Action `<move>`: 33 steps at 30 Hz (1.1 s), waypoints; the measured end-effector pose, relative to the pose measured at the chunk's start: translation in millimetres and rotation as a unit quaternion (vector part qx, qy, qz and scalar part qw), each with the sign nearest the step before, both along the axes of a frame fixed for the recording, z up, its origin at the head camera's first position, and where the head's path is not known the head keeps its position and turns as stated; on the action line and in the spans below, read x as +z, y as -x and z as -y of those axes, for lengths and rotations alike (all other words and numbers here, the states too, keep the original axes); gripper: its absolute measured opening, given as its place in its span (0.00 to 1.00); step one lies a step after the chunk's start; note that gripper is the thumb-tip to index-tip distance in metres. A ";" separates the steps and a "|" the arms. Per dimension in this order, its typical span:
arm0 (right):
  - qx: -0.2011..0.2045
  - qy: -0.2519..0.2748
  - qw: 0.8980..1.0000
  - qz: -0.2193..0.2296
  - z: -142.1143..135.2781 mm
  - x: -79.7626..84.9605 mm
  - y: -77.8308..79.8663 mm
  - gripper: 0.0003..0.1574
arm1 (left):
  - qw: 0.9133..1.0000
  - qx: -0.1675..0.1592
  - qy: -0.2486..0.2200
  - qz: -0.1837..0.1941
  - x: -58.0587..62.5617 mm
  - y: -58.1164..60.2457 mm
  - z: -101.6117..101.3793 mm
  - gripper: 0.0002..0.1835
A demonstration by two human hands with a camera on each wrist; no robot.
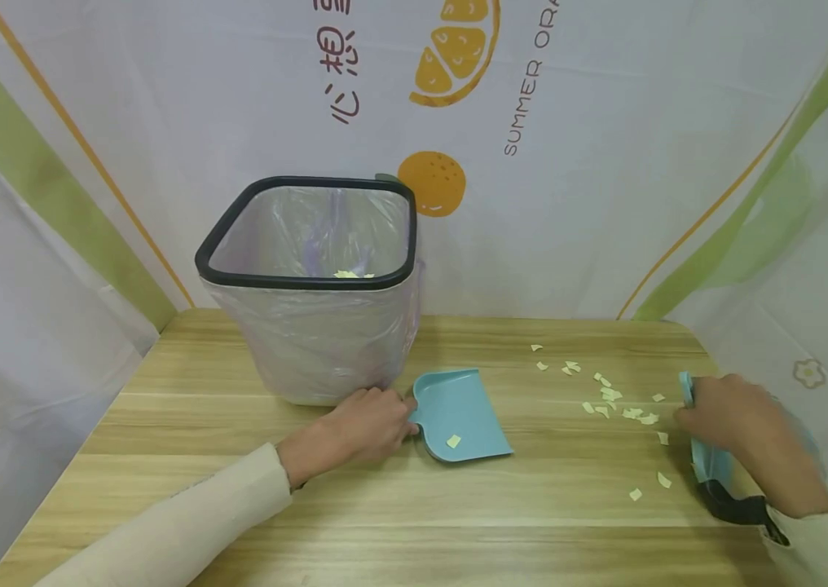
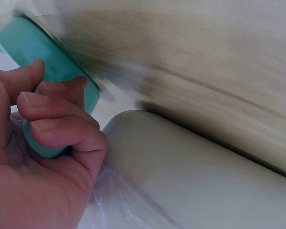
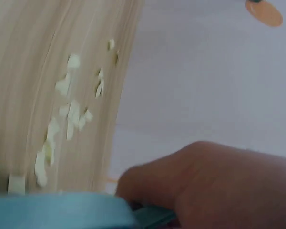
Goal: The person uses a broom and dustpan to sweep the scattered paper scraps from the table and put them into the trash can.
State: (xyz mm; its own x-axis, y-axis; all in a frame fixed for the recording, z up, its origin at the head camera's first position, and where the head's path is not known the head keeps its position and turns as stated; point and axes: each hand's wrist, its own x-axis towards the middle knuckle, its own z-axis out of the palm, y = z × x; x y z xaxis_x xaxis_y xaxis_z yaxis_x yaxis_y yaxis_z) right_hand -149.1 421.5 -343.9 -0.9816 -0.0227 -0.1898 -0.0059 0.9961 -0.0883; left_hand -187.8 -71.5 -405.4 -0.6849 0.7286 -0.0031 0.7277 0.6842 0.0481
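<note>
My left hand (image 1: 366, 424) grips the short handle of a light-blue dustpan (image 1: 469, 408), which lies on the table with one pale yellow scrap (image 1: 454, 441) on it. In the left wrist view the fingers curl round the turquoise-looking handle (image 2: 46, 148), close beside the bin (image 2: 181, 162). At the table's right side, my right hand (image 1: 740, 432) holds a light-blue hand brush (image 1: 711, 463), mostly covered by the hand, its bristles out of sight. Between dustpan and brush, several small yellow paper scraps (image 1: 610, 394) lie scattered; the right wrist view shows these scraps (image 3: 74, 112) beyond the blue edge (image 3: 62, 210).
A bin (image 1: 333, 342) with a black rim and clear liner stands at the back left of the wooden table (image 1: 355, 522), yellow scraps (image 1: 346, 275) inside it. White printed curtains (image 1: 568, 228) close off the back and both sides.
</note>
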 end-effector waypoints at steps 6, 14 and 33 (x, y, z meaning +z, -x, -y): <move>0.045 0.032 0.996 -0.072 28.8 -7.7 3.6 0.23 | 1.000 -0.002 0.002 -0.005 0.5 -0.4 -0.2 0.15; 0.042 0.080 0.985 -0.150 76.2 -11.2 19.3 0.29 | 1.000 -0.001 -0.001 -0.005 -2.0 -0.9 -0.5 0.15; 0.068 0.072 0.979 -0.176 96.1 0.7 7.3 0.32 | 1.000 0.002 0.002 -0.004 -2.1 -0.6 -0.8 0.15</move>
